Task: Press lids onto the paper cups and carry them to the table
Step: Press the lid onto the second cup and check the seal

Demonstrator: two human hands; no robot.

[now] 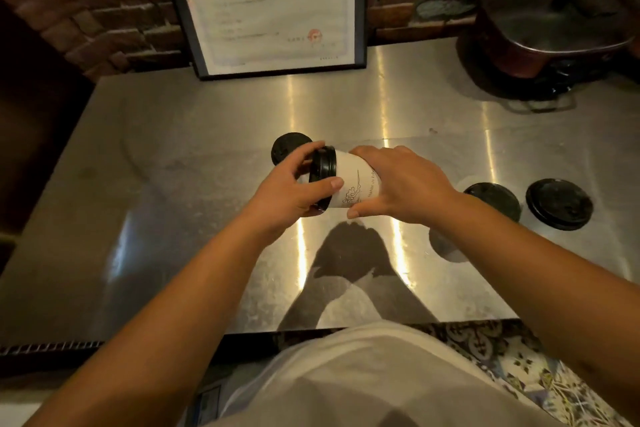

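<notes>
A white paper cup point(355, 180) with a line drawing is held on its side above the steel counter point(173, 218), its mouth pointing left. A black lid point(322, 168) sits on that mouth. My left hand point(294, 191) grips the lid's rim with fingers over the top and thumb on the near side. My right hand point(398, 184) is wrapped round the cup's body. A loose black lid point(289, 149) lies behind my left hand. Another cup with a black lid point(495, 198) stands to the right, partly hidden by my right forearm, and a further black lid point(559, 203) is beside it.
A framed certificate point(270, 7) leans against the brick wall at the back. A dark copper pot point(550, 31) stands on a burner at the back right. The counter's front edge point(346, 329) runs just before my body, with patterned floor tiles to the right.
</notes>
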